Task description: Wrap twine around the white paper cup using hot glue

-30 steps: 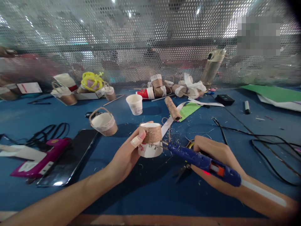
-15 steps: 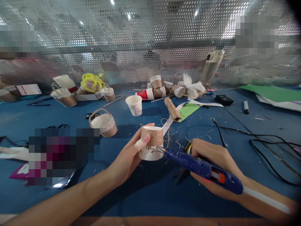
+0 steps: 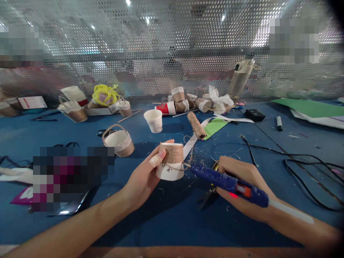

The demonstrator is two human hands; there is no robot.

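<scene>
In the head view, the blue tabletop [image 3: 172, 222] runs back to a perforated metal screen [image 3: 150, 71]. We find the left hand [image 3: 145, 175] grasping a paper cup [image 3: 170, 173] above the table, thumb against the twine band [image 3: 174, 153] around its upper part; the lower part is white, with printing. The right hand [image 3: 242, 175] is closed around a blue glue gun [image 3: 223, 181]. Against the previous picture, we note that the nozzle [image 3: 188, 165] has shifted from in front of the printed face to the cup's right edge, near the band's lower border; contact cannot be confirmed. We judge the work now centred on that border. A twine roll [image 3: 196, 125] lies beyond the cup.
</scene>
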